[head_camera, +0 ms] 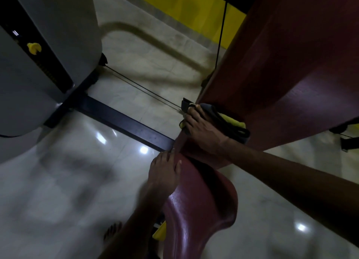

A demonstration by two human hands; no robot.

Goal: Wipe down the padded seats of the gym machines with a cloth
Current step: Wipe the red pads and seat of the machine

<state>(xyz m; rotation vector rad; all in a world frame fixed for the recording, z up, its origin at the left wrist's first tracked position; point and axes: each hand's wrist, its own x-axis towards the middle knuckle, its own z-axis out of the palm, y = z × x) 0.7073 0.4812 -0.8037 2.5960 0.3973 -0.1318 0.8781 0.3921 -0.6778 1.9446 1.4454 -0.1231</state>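
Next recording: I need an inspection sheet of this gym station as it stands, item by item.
Surface: glossy maroon padded seat; a maroon padded backrest rises behind it.
Job's things: grey, yellow and black cloth at the joint between seat and backrest.
Clutter: nothing seen.
Hands: right hand presses the cloth, fingers extended; left hand rests on the seat's edge, grip unclear.
Cables: thin black cable runs from the grey weight-stack housing toward the cloth.
Surroundings: pale glossy tiled floor, black frame beam, yellow wall band.
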